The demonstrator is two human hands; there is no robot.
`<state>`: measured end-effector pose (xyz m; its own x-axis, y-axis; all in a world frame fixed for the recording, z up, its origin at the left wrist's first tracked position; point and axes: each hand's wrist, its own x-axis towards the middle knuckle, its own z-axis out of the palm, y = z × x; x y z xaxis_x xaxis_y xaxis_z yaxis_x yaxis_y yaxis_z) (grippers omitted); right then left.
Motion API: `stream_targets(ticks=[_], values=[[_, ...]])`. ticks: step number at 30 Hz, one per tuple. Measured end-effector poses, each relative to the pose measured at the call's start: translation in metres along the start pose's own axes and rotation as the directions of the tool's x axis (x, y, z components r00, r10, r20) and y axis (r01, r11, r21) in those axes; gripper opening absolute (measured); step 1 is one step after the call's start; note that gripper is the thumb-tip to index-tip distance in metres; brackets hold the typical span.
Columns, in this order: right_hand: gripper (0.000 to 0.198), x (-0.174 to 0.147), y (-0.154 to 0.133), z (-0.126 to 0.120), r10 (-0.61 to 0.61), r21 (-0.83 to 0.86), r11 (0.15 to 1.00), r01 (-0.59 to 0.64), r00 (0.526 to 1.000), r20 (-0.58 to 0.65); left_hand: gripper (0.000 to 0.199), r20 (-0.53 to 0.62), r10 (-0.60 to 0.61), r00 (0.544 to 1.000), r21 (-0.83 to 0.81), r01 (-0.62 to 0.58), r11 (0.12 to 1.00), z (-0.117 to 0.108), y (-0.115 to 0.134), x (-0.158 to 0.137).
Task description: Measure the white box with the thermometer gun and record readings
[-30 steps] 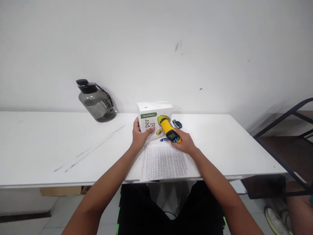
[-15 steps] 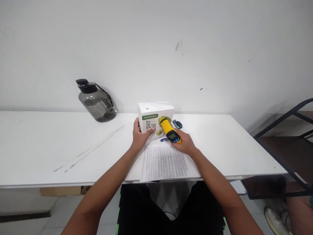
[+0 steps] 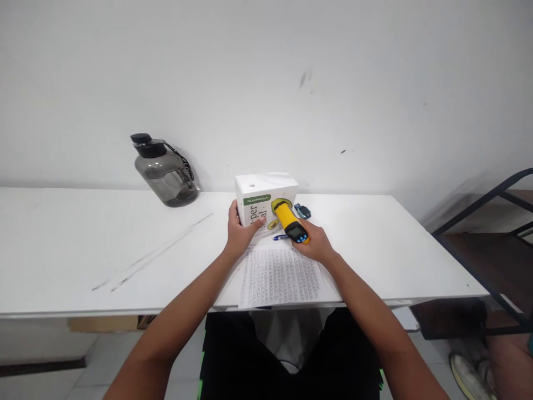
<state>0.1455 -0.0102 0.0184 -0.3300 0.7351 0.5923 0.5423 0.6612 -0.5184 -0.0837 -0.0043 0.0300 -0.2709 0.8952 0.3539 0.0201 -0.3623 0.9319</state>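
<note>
**Yellow thermometer gun aimed at carton face, left hand bracing**

Obs. 1, grip. Right hand [image 3: 318, 245] is wrapped around the handle of a yellow infrared thermometer gun [image 3: 290, 223], fingers closed tight on it. Its dark display with blue buttons faces the wearer. The nozzle end sits at or just short of the front face of the white carton [image 3: 263, 204]; contact cannot be confirmed from this angle.

Obs. 2, support. Left hand [image 3: 240, 233] rests against the carton's near left corner, fingers curled loosely round the edge and thumb laid across the printed front, steadying rather than lifting. The carton stands on the white table [image 3: 104, 244], centre, toward the far edge.

Obs. 3, progress (judgement). The gun is already in hand and pointed, the carton already braced, so the reading step looks under way. The display is too small to tell if a value shows. The printed sheet [image 3: 280, 276] lies flat just near of both hands and the blue pen [image 3: 280, 238] lies untouched at its far edge, so any writing appears not yet begun.

Obs. 4, materials. Carton: smooth matte card, box-shaped, green label band, avocado print. Gun: hard glossy plastic, tapering barrel. Sheet: thin paper, dense rows of small print. Table: smooth laminate with faint long scuffs on the left. Far left, a smoky translucent water jug [image 3: 165, 174] with black cap, tilted. A small dark gadget [image 3: 302, 211] lies right of the carton.
</note>
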Motion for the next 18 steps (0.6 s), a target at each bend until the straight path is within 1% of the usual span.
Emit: stream_targets(ticks=[3, 10, 15, 18], values=[[0.042, -0.0001, -0.0002, -0.0002, 0.026, 0.002, 1.000, -0.026, 1.000, 0.016, 0.079, 0.004, 0.005, 1.000, 0.002, -0.005, 1.000, 0.0000, 0.0001, 0.0000], [0.046, 0.0001, 0.0011, -0.0003, 0.037, 0.006, 0.999, -0.038, 0.999, 0.033, 0.079, -0.002, 0.009, 1.000, -0.001, -0.009, 1.000, -0.0002, 0.0001, 0.0000], [0.043, -0.0004, -0.0026, 0.0013, 0.030, 0.028, 0.999, -0.030, 0.999, -0.014, 0.080, -0.006, -0.005, 1.000, -0.001, 0.005, 1.000, 0.0001, -0.0012, 0.0002], [0.041, 0.0009, -0.0082, 0.0012, 0.097, 0.072, 0.993, -0.092, 0.994, -0.060, 0.081, -0.061, 0.003, 0.998, 0.046, 0.000, 0.999, -0.0007, -0.0034, 0.0023]])
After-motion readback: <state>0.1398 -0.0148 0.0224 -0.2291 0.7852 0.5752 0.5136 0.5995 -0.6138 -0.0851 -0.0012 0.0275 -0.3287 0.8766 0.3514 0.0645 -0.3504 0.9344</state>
